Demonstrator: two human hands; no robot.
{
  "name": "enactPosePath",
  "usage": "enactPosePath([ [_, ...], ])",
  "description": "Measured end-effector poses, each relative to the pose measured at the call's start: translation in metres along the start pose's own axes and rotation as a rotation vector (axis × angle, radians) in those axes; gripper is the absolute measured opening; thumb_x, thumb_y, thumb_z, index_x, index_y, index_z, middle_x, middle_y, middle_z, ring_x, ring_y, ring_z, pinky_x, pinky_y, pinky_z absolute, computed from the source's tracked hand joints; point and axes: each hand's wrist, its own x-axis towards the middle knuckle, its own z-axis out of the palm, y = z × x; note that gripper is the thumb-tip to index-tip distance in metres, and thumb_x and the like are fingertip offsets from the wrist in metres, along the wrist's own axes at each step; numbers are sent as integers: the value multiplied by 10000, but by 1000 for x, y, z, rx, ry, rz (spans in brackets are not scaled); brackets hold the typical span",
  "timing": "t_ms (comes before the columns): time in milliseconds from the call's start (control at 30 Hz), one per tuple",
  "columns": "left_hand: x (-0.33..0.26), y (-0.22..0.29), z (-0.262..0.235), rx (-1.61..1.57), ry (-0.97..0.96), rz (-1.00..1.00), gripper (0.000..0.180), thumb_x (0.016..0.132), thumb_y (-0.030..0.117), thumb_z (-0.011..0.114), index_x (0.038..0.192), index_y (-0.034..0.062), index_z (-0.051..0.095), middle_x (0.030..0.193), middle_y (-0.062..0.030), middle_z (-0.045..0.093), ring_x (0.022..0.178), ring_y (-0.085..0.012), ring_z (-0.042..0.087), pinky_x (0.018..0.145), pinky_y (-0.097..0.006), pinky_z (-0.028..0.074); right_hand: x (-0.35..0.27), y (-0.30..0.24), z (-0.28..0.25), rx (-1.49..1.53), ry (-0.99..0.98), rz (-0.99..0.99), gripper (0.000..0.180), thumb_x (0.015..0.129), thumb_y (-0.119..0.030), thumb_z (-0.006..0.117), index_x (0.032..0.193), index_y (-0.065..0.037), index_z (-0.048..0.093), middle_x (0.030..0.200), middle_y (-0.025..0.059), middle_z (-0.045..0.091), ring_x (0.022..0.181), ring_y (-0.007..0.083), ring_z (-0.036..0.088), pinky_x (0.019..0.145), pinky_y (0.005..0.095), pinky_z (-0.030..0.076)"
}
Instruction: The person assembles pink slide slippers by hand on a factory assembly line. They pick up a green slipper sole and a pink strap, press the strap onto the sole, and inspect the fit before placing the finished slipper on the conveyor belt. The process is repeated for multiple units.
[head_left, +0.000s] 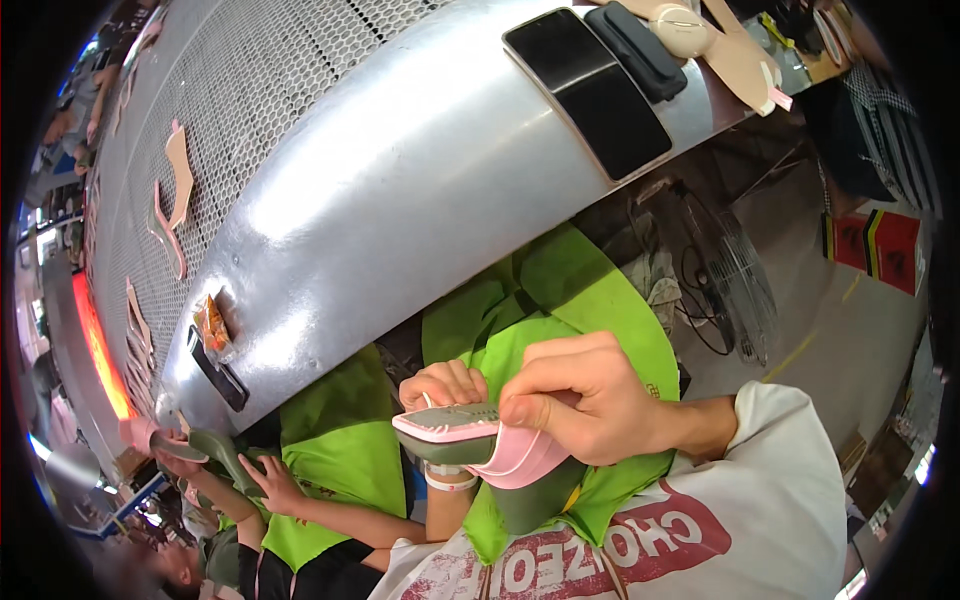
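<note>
I hold a shoe part (455, 432) close to my chest, a grey-green sole with a pink lining that curls down at its right end. My right hand (585, 398) comes in from the right in a white sleeve and pinches the pink lining against the sole with thumb and fingers. My left hand (443, 384) is closed on the far side of the same piece; a pale band sits on its wrist below. A green cloth (560, 290) lies over my lap beneath both hands.
A curved metal bench (400, 170) with a perforated top spans the view, bearing two dark phones (590, 85), a black case (640, 45), beige insole cutouts (735, 55) and an orange packet (212, 325). A floor fan (735, 280) stands right. A co-worker's hand (272, 485) holds a green sole (215, 447) at lower left.
</note>
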Motion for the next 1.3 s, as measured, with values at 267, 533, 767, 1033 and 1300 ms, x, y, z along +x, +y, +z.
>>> enactPosePath([
  [267,-8,-14,9,41,-62,-81,321,990,291,572,823,18,551,701,-89,551,655,-199,535,647,-359,510,38,43,-18,423,-813,665,293,775,-276,850,716,-40,686,637,-1,616,559,70,507,520,233,382],
  [533,-1,-2,0,-32,11,-170,361,937,256,630,736,-40,586,696,-111,558,641,-218,513,591,-359,459,1,-45,8,-720,-33,-342,398,649,-370,859,782,-43,676,725,26,619,693,240,600,671,314,409],
  [767,4,56,69,972,66,46,154,834,132,746,777,-2,699,607,-59,572,511,-133,495,472,-279,359,6,36,-39,200,-123,64,338,739,-239,718,909,39,627,943,102,572,818,163,537,763,287,398],
  [1033,-5,52,58,1027,-45,461,125,812,130,750,753,28,709,598,-55,603,453,-149,480,417,-280,331,14,34,-7,-3,71,-188,527,742,-476,822,683,-9,585,652,39,539,582,140,502,524,270,365],
  [1300,14,40,26,162,-245,-608,272,863,208,746,679,37,642,573,53,499,541,-44,416,491,-251,307,15,38,5,48,0,-286,469,704,-389,850,658,-2,588,626,52,542,554,162,506,503,288,371],
])
